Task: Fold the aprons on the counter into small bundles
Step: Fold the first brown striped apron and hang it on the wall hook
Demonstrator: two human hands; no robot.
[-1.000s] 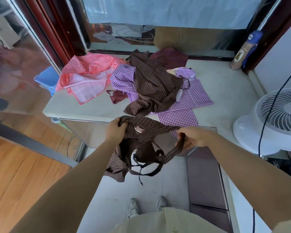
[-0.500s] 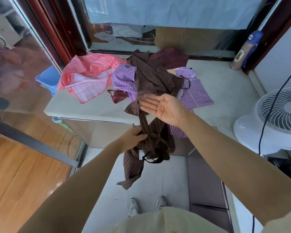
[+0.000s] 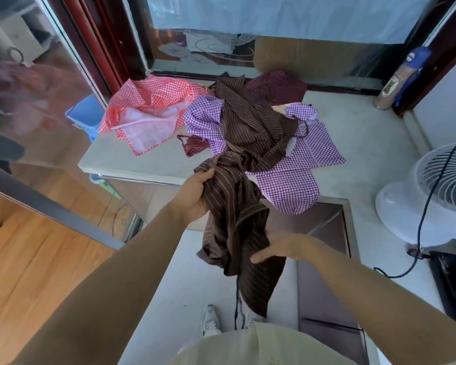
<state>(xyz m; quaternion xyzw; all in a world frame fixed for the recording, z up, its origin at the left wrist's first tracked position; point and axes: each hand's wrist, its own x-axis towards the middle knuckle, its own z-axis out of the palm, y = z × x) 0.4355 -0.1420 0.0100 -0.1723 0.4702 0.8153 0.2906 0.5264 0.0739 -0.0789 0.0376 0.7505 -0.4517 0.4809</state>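
A brown striped apron [image 3: 234, 206] hangs off the counter's front edge, bunched, with its straps dangling toward the floor. My left hand [image 3: 195, 191] grips its upper part just in front of the counter edge. Lower down, my right hand [image 3: 277, 246] holds the hanging fabric, thumb on the front and fingers hidden behind the cloth. On the pale counter [image 3: 142, 164] lie more aprons in a heap: a red checked one [image 3: 148, 111] at the left, a purple checked one [image 3: 300, 164], another brown striped one [image 3: 248, 122] across the middle, and a maroon one [image 3: 277, 85] at the back.
A white fan [image 3: 437, 191] stands at the right with a dark cable [image 3: 427, 206] hanging in front of it. A bottle [image 3: 395, 80] leans in the back right corner. A blue stool [image 3: 86, 119] sits left of the counter. Glass panels close off the left and back.
My right hand has dropped from open above the apron to the hanging fabric below. My left hand has risen with the apron toward the counter edge, and the cloth now hangs longer.
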